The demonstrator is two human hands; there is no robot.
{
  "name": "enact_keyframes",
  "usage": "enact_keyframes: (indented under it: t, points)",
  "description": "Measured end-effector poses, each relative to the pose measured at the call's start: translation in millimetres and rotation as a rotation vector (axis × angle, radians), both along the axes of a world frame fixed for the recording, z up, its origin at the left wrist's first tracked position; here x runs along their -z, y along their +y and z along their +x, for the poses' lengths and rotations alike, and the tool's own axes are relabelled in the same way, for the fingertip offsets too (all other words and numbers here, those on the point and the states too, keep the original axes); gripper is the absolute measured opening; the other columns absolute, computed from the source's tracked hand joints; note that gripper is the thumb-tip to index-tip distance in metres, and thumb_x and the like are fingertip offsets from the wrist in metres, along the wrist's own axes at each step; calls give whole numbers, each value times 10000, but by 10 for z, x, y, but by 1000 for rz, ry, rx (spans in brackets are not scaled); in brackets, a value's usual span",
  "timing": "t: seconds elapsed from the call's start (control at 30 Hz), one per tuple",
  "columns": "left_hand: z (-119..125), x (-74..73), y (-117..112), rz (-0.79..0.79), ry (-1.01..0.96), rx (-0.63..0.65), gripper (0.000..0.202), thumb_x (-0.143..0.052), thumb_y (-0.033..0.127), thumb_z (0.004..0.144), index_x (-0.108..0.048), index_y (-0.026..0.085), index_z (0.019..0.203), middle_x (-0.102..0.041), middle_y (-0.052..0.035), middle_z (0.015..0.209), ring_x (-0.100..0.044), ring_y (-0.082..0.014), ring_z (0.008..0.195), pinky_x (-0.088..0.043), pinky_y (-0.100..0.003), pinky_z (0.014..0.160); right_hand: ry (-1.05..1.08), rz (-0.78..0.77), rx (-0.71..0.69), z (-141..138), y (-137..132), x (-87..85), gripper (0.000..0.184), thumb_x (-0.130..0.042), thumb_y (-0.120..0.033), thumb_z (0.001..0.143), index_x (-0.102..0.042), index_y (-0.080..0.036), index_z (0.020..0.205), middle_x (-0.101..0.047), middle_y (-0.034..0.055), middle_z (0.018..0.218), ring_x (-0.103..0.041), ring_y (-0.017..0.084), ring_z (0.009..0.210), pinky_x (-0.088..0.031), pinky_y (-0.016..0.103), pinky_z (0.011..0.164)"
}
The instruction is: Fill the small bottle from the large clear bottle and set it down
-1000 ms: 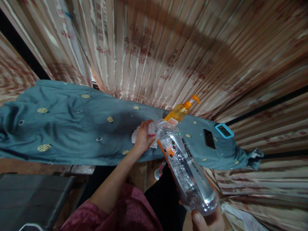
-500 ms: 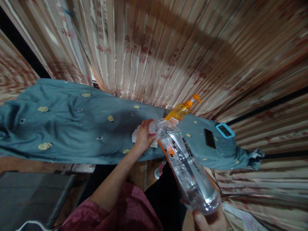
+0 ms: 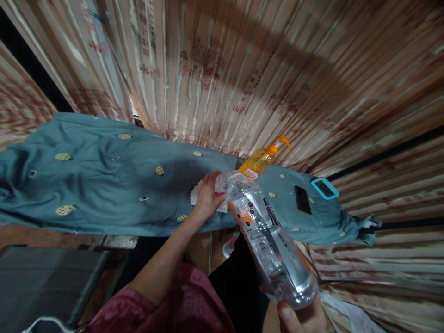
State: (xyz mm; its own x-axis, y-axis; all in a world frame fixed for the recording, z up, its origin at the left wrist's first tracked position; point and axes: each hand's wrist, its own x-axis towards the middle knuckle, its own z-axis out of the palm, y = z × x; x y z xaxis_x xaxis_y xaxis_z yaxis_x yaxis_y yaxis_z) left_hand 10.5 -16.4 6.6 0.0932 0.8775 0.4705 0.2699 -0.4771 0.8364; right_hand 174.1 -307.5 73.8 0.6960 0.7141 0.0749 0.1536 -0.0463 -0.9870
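A large clear plastic bottle [image 3: 277,249] with a silver and orange label is tilted in front of me, its base towards me. My right hand [image 3: 301,317] holds it at the base, the thumb over the bottom edge. At the other end my left hand [image 3: 208,199] is closed around the clear neck end. A bit of pink shows beside the left thumb, too small to name. Under the left hand a white tissue [image 3: 196,193] lies on the cloth. An orange pump bottle [image 3: 260,159] stands just behind the clear bottle's neck.
A green cloth [image 3: 104,185] with yellow pineapple prints covers the long narrow table. To the right lie a black phone [image 3: 303,200] and a blue-framed digital timer [image 3: 325,188]. Patterned curtains [image 3: 215,83] hang behind. A dark grey surface [image 3: 48,282] is at lower left.
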Motion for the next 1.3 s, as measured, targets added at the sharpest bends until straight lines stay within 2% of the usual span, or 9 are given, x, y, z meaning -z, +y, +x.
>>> enact_keyframes:
  t: [0.23,0.37,0.57,0.7,0.83,1.03,1.13,1.23,1.3]
  points:
    - [2,-12,-2,-4,2,-2,619,-864,298,897,-628,206,1462,-720,-125,1337,-735,-329,1216,-642,-482,1079,73,46,1,17,-16,11,1015,-1075,-508,674,-647,-248,1556,-735,182,1565,-716,463,1451,-648,495,1094]
    - [0,-33,-7,-18,6,4,615,-848,244,878,-632,198,1452,-721,-127,1329,-735,-328,1208,-644,-478,1073,90,22,5,-5,-24,3,1002,-1080,-504,671,-655,-250,1542,-754,167,1558,-729,422,1451,-634,412,1085]
    - [-2,-54,-12,-35,-4,7,619,-857,257,870,-633,199,1445,-717,-121,1308,-731,-328,1193,-643,-480,1065,94,45,4,-27,-8,-17,935,-1065,-497,711,-669,-267,1526,-767,156,1545,-731,412,1460,-625,411,1101]
    - [0,-67,-17,-36,-13,6,613,-859,270,883,-632,198,1447,-716,-122,1311,-735,-324,1187,-642,-475,1067,54,23,2,-38,1,-35,947,-1060,-531,712,-670,-259,1530,-768,153,1543,-756,393,1417,-629,385,1075]
    - [-2,-66,-17,-28,-9,7,596,-828,231,888,-623,201,1447,-723,-121,1306,-742,-320,1187,-643,-475,1074,48,31,1,-61,13,-50,978,-1059,-598,722,-658,-234,1536,-762,184,1547,-770,415,1390,-654,425,1059]
    - [1,-59,-18,-21,-19,-9,586,-844,252,891,-631,213,1436,-722,-116,1308,-745,-319,1182,-655,-474,1062,39,-9,-29,-33,0,-76,1033,-1052,-656,729,-666,-232,1588,-782,204,1504,-809,461,1303,-712,486,938]
    - [5,-54,-21,-15,-24,-12,577,-845,258,899,-641,217,1437,-723,-111,1307,-743,-313,1179,-661,-469,1056,58,-22,-53,-38,4,-96,1104,-1053,-679,728,-637,-218,1641,-789,217,1497,-804,478,1326,-717,507,954]
    - [5,-44,-18,-6,-19,-14,580,-845,267,905,-638,211,1443,-721,-113,1314,-740,-313,1193,-658,-473,1067,98,26,-89,-52,10,-98,1045,-999,-735,786,-645,-216,1622,-732,222,1600,-764,474,1413,-701,493,1016]
    - [2,-37,-13,-1,-13,-14,579,-846,274,909,-635,207,1444,-721,-116,1315,-740,-315,1201,-655,-478,1076,126,40,-88,-49,4,-88,999,-1003,-708,795,-656,-241,1608,-714,206,1633,-761,464,1423,-700,482,1020]
